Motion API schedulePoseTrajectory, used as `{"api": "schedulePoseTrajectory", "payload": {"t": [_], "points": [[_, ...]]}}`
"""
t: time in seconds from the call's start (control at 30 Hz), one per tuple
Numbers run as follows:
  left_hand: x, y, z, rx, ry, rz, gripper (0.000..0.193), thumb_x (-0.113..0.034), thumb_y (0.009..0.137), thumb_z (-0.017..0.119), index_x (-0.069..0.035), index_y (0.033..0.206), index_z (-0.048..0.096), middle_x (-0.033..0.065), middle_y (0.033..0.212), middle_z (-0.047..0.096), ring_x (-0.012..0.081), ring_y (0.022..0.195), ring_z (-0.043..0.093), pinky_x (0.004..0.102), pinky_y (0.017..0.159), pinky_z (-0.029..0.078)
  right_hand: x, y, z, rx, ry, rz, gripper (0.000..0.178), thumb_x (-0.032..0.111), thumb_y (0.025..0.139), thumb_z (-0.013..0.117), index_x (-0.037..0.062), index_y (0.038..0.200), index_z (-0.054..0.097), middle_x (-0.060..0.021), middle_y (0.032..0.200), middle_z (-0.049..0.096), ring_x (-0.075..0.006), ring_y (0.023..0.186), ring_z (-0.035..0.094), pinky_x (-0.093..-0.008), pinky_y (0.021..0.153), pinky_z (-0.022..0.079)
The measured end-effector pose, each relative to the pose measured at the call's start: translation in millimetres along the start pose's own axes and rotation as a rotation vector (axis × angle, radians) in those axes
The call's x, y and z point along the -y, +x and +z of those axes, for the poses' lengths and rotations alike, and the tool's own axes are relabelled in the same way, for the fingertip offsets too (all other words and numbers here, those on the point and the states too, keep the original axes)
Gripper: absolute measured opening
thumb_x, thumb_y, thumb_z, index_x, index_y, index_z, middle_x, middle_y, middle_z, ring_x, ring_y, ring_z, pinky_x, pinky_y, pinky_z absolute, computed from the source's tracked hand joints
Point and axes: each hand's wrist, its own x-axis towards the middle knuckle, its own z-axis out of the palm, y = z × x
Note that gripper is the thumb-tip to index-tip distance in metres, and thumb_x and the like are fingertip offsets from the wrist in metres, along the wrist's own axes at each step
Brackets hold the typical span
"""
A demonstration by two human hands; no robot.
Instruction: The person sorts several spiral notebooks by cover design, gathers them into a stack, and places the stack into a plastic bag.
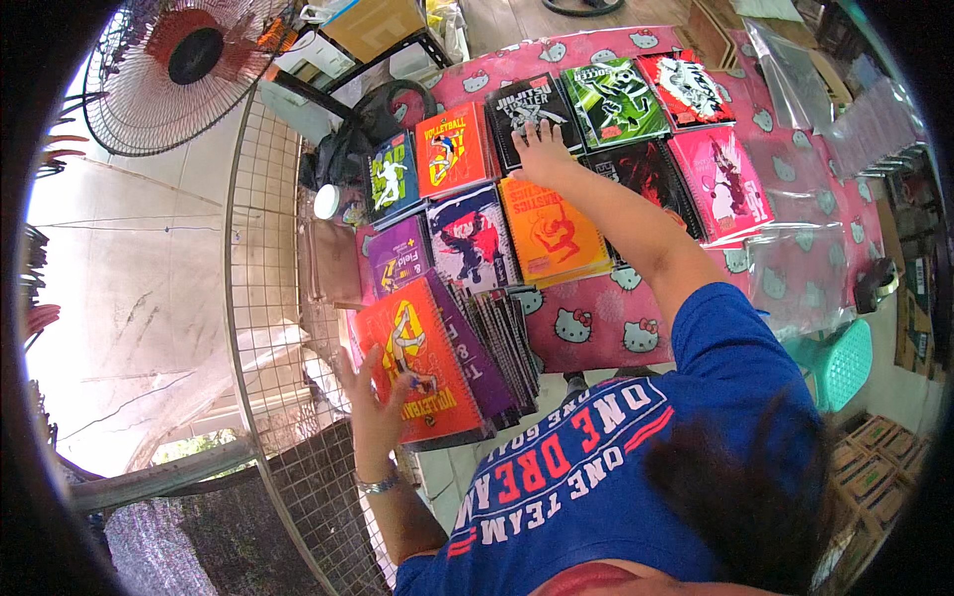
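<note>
My right hand (542, 157) reaches out over a black spiral notebook (519, 99) in the back row, fingers spread over its lower part. Just below that hand lies an orange-yellow notebook (555, 236). My left hand (378, 412) is open at the left side of a red-orange notebook (422, 368) with a yellow player figure, its thumb over the cover. That notebook tops a stack, with a purple notebook (477, 368) under it and several spiral-bound ones (507, 348) fanned to the right. Whether the left hand bears on the stack is hard to tell.
More notebooks lie in rows: green soccer (614, 102), red (686, 89), pink (720, 184), white-and-navy (470, 240). Clear plastic sleeves (795, 258) lie on the pink tablecloth (586, 318). A fan (189, 60) and wire mesh (263, 238) stand left; a teal stool (843, 368) stands right.
</note>
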Motion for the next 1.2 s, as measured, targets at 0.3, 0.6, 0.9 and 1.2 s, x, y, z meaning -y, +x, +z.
{"api": "schedulePoseTrajectory", "payload": {"t": [0.3,0.6,0.9,1.2], "points": [[-118.6,184.5,40.0,0.455,-1.305,-0.281,0.089,-0.06,0.087,0.051,0.003,0.143,0.021,0.0292,0.141,0.031,0.0409,0.126,0.04,0.0513,0.1,0.039,-5.9,19.4,-44.6,-0.1,0.101,-0.491,0.025,0.025,0.093,0.046,0.0035,0.087,0.057,-0.0144,0.072,0.065,-0.0321,0.068,0.066,-0.0441,0.056,0.052],[-139.6,288.6,103.3,0.109,-0.685,-0.172,0.047,-0.02,0.074,0.069,-0.003,0.116,0.057,0.0178,0.108,0.061,0.0296,0.099,0.059,0.0375,0.086,0.048,-64.1,1.9,-46.0,-0.564,0.411,-0.193,0.024,0.034,0.089,0.053,0.015,0.09,0.069,-0.0116,0.084,0.066,-0.0272,0.074,0.066,-0.0404,0.066,0.053],[-70.4,20.4,-31.9,-0.314,-1.053,-0.136,0.071,0.004,0.078,0.058,-0.003,0.143,0.03,0.016,0.137,0.043,0.0284,0.12,0.049,0.0419,0.099,0.044,-218.7,18.4,-61.0,0.341,-0.02,0.754,0.072,0.048,0.069,0.077,0.008,0.124,0.056,-0.0195,0.129,0.051,-0.0376,0.121,0.047,-0.0519,0.094,0.043],[-12.4,-17.1,20.8,-0.184,-0.658,-0.176,0.064,0.004,0.082,0.062,0.0,0.14,0.036,0.0135,0.129,0.051,0.0173,0.111,0.053,0.0288,0.095,0.042,-227.7,41.1,-62.2,0.333,-0.073,0.487,0.055,0.041,0.072,0.073,0.0055,0.112,0.063,-0.0186,0.101,0.067,-0.0332,0.098,0.064,-0.0429,0.084,0.051]]}}
